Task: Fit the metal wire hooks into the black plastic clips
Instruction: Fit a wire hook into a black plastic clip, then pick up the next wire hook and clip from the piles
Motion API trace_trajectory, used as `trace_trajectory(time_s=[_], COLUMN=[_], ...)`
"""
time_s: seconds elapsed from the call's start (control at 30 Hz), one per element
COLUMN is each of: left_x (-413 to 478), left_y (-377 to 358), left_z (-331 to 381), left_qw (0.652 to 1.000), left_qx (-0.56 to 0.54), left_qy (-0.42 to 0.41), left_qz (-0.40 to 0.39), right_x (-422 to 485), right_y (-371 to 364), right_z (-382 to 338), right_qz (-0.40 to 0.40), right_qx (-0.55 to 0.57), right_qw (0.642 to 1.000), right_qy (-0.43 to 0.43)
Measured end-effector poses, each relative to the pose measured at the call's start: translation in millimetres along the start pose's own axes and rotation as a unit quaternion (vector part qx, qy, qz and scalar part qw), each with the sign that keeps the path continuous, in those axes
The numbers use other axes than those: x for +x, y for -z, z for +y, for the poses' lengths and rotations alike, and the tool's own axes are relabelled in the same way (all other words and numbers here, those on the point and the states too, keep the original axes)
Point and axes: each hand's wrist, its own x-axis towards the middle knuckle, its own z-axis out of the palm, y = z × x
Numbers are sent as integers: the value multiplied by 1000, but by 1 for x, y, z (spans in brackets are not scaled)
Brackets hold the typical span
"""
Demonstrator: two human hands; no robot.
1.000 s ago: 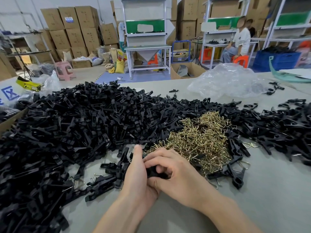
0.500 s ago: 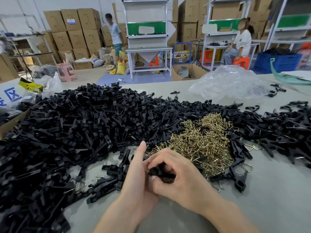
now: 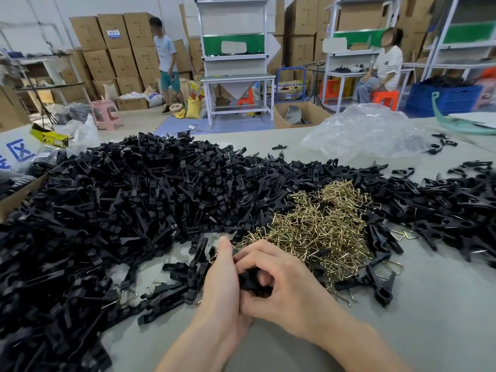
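clip mostly behind fingers (hook indiscernible), forearms cropped

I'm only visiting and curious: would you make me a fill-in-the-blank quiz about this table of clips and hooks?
1. The left hand and right hand together hold one plastic clip coloured ____.
2. The brassy heap just beyond the hands is made of wire ____.
3. The crumpled clear bag lies on the table's far ____ side.
4. The seated person uses a stool coloured ____.
Missing words: black; hooks; right; orange.

Bare table right; clip heap blocks left.
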Motion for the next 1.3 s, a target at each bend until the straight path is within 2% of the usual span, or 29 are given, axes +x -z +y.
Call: trace_trajectory(time_s=[0.4,0.57,0.7,0.83,0.9,0.97,1.03,1.1,1.13,1.17,1.2,1.23,1.3], left_x=[2,6,7,12,13,13,10,7,5,4,2,2,2], left_y=[0,8,14,13,13,16,18,17,16,15,15,16,19], left_z=[-3,3,9,2,-3,-7,-9,-12,-13,-14,-15,-16,-14], left_qw=[999,997,992,987,973,952,939,934,931,924,911,888,805], left_qx=[-22,-14,-11,91,142,191,220,236,245,259,283,321,438], left_qy=[-26,-23,-37,-105,-166,-219,-243,-247,-252,-264,-287,-322,-399], left_qz=[13,-68,-124,-75,-80,-92,-101,-103,-103,-98,-87,-70,-27], right_x=[-1,0,1,-3,-7,-8,-6,-5,-6,-9,-12,-16,-19], right_y=[-1,1,7,16,28,58,112,173,198,215,221,215,181], right_z=[3,5,3,0,-1,1,6,8,9,11,13,15,20], right_qz=[8,27,82,169,228,291,374,451,471,472,460,440,403], right_qx=[4,-16,-53,34,133,226,345,462,505,532,538,528,481], right_qw=[1000,999,995,985,961,923,854,758,717,695,695,711,757], right_qy=[11,31,28,-26,-77,-113,-105,-88,-93,-107,-127,-149,-183])
